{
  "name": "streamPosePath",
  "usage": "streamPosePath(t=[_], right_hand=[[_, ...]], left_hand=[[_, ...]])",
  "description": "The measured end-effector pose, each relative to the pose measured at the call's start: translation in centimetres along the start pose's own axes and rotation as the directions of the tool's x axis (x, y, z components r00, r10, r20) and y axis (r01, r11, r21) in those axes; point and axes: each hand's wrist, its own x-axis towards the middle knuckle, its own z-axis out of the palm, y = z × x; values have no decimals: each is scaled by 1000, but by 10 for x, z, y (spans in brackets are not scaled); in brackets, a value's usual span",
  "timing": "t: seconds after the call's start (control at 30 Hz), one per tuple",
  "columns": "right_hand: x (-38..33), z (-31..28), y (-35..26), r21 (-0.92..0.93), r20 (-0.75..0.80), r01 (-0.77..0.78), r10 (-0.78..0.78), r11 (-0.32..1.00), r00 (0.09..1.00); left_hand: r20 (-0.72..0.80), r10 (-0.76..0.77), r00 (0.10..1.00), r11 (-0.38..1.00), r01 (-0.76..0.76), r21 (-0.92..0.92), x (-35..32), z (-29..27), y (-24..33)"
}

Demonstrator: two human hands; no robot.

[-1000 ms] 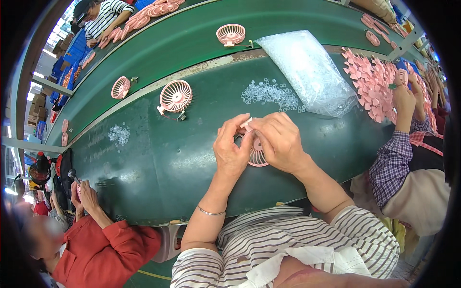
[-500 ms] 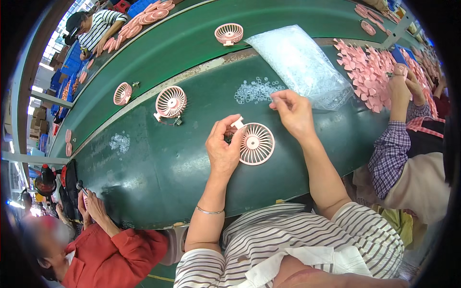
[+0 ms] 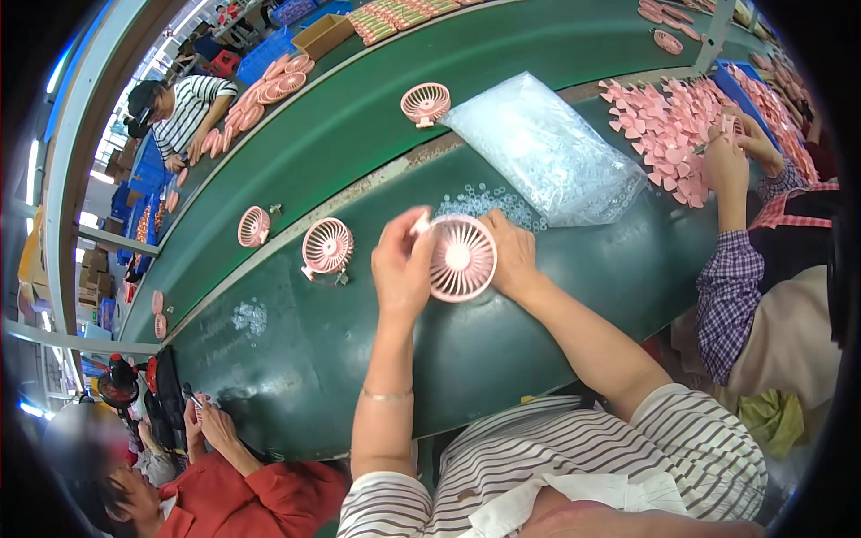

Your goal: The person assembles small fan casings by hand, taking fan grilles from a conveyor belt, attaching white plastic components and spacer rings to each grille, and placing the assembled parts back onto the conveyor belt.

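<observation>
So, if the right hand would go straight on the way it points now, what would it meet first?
The right hand would probably meet the loose rings just ahead of it; its height is unclear, so it may pass above them.

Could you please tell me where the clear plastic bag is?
In the head view, the clear plastic bag lies above and right of centre, beyond the right hand, between the loose clear rings and the pink fan blades.
</observation>
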Motion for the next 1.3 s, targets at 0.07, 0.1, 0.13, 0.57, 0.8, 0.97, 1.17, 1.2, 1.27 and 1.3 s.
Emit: streamPosePath(t=[0.07, 0.1, 0.13, 0.57, 0.8, 0.97, 1.17, 1.2, 1.27, 1.3], right_hand=[[-1, 6, 11, -7, -3, -5, 5, 1000, 1000], [-2, 4, 7, 0, -9, 36, -36, 999, 999], [-3, 4, 2, 13, -11, 77, -77, 997, 997], [24, -9, 4, 172, -14, 43, -42, 984, 999], [18, -9, -17, 261, -37, 136, -131, 956, 991], [19, -20, 1, 584, -131, -94, 207, 806, 969], [27, -7, 7, 836, 78, -238, 322, 494, 944], [24, -8, -1, 834, 135, -270, 297, 481, 945], [22, -14, -17, 762, 100, -191, 179, 619, 979], [17, -10, -21, 694, 7, -61, 78, 717, 997]], left_hand=[[71, 29, 997, 995, -35, 93, 37, 34, 31], [124, 62, 990, 982, -83, 173, 62, 50, 22], [130, 109, 986, 986, -123, 109, 79, 73, 18], [-294, -227, 928, 523, 371, 767, 251, 98, -15], [-416, -30, 909, 888, 215, 406, 280, 23, -30], [-30, 298, 954, 778, -224, 588, 183, -7, 53], [264, 136, 955, 651, -287, 702, 17, -11, 32], [235, 112, 965, 670, -248, 699, 1, -9, 21], [148, 232, 961, 714, -272, 646, -14, -7, 6], [95, 300, 949, 732, -293, 614, -20, -5, 3]])
